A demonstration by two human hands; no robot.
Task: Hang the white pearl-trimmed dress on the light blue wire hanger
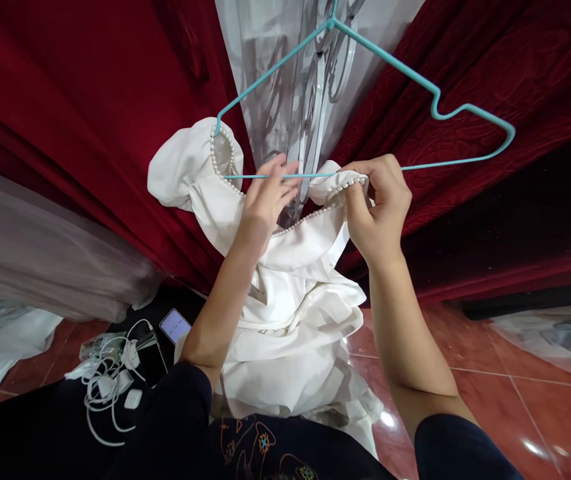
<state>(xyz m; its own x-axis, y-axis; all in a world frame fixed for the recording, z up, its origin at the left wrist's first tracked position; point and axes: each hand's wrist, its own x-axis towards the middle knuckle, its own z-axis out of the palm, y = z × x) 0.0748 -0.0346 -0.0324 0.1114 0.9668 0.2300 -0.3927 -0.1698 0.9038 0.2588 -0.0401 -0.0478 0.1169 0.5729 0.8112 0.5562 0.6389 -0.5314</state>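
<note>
A white dress with pearl beading along its neckline hangs partly on a light blue hanger. Its left puffed sleeve sits over the hanger's left end. My right hand pinches the beaded edge of the other shoulder, just below the hanger's bottom bar. The right end of the hanger is bare. Near the middle of the bar is my left hand, fingers spread and slightly blurred, by the neckline. Whether it touches the cloth or the bar is unclear.
Red curtains hang behind, with a pale metal frame between them. At the lower left, white cables, a phone with a lit screen and a dark phone lie on a black surface. Red tiles cover the floor.
</note>
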